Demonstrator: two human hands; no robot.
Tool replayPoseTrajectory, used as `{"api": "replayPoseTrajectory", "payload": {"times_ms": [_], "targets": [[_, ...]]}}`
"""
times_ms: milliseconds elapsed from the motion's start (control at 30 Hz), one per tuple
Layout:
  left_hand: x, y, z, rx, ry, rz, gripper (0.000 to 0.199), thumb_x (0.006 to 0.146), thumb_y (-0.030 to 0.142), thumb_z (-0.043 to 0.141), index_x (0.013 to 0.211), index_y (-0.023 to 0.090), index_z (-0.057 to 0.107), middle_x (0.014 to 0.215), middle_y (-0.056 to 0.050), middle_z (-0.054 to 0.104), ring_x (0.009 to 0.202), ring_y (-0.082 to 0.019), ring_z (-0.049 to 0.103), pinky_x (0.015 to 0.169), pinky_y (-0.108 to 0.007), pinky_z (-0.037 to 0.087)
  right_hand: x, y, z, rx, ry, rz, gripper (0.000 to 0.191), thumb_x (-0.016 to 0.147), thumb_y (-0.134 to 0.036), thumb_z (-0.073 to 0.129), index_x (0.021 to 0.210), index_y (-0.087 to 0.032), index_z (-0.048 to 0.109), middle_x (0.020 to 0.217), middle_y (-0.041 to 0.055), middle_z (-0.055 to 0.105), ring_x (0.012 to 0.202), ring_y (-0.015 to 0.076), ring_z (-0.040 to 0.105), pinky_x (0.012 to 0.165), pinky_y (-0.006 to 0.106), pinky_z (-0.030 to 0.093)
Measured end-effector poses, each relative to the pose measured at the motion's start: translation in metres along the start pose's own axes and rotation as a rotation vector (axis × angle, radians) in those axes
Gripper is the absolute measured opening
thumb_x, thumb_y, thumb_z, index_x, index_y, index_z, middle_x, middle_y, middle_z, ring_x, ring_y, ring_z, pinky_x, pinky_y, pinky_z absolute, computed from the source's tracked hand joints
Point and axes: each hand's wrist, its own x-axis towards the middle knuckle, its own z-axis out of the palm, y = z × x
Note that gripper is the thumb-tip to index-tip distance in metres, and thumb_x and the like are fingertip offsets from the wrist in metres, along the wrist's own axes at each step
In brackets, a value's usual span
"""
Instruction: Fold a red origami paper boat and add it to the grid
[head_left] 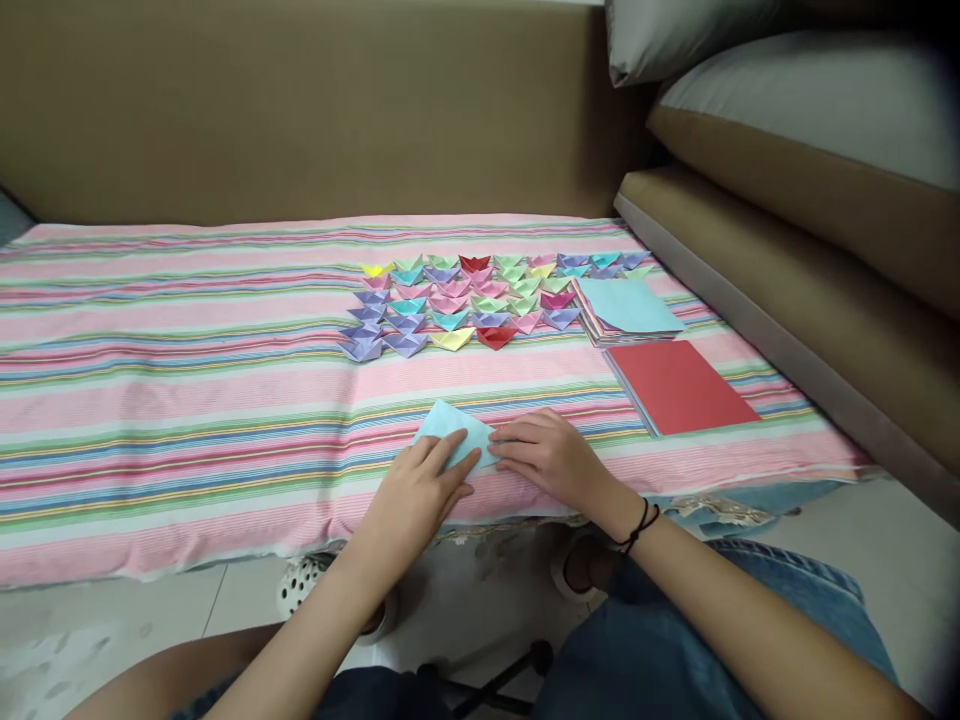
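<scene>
A folded piece of light blue origami paper [442, 415] lies on the striped cloth near its front edge, one corner pointing away from me. My left hand [424, 485] holds it down with fingers laid over its left and middle part. At the paper's right corner, the bunched fingertips of my right hand [551, 455] grip the edge. Both hands cover much of the lower fold, so its exact shape is hidden. Beyond them, several rows of folded paper boats [450, 300] in purple, pink, green, blue, yellow and red stand close together.
Right of the boats lies a stack of paper with a light blue sheet [634, 305] on top. Nearer is another stack topped by a red sheet [682, 388]. Sofa cushions [795, 250] rise along the right side, and a brown backrest [315, 110] bounds the striped cloth [187, 400] behind.
</scene>
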Motion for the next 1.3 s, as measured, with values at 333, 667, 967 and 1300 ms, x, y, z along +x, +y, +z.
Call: {"api": "replayPoseTrajectory", "payload": {"times_ms": [333,667,967,1300], "targets": [[-0.023,0.001,-0.029,-0.3,0.104,-0.039,0.023,0.09,0.029,0.046,0.086,0.018,0.066,0.102,-0.009,0.064,0.093,-0.021,0.056,0.079,-0.035,0.045,0.003,-0.007,-0.005,-0.05,-0.031,-0.072,0.02,0.091,-0.016,0.046,0.09,-0.018,0.065,0.09,0.0085,0.07,0.085,0.0192,0.062,0.074,0.034,0.044],[0.0,0.016,-0.023,-1.16,0.103,-0.568,0.032,0.082,0.039,0.055,0.107,0.019,0.059,0.096,-0.006,0.067,0.086,-0.019,0.062,0.071,-0.029,0.048,0.012,-0.034,-0.006,0.92,0.267,0.765,0.022,0.082,-0.04,0.057,0.076,-0.019,0.061,0.068,0.0015,0.063,0.065,0.0174,0.057,0.058,0.028,0.044],[0.021,0.025,-0.004,-1.784,0.53,-0.852,0.056,0.056,0.02,0.079,0.102,0.02,0.046,0.092,0.001,0.059,0.07,-0.011,0.064,0.07,-0.028,0.052,0.008,-0.044,0.004,1.124,0.255,0.84,0.021,0.075,-0.04,0.065,0.074,-0.019,0.061,0.068,-0.0008,0.061,0.062,0.0136,0.055,0.057,0.025,0.042],[0.027,0.006,-0.012,-1.359,0.174,-0.694,0.064,0.056,0.015,0.071,0.112,0.023,0.041,0.118,-0.006,0.049,0.052,-0.003,0.056,0.048,-0.019,0.046,0.006,-0.022,-0.004,1.15,0.214,0.924,0.036,0.065,-0.03,0.075,0.093,-0.019,0.055,0.07,-0.0002,0.066,0.063,0.0163,0.063,0.058,0.027,0.049]]}}
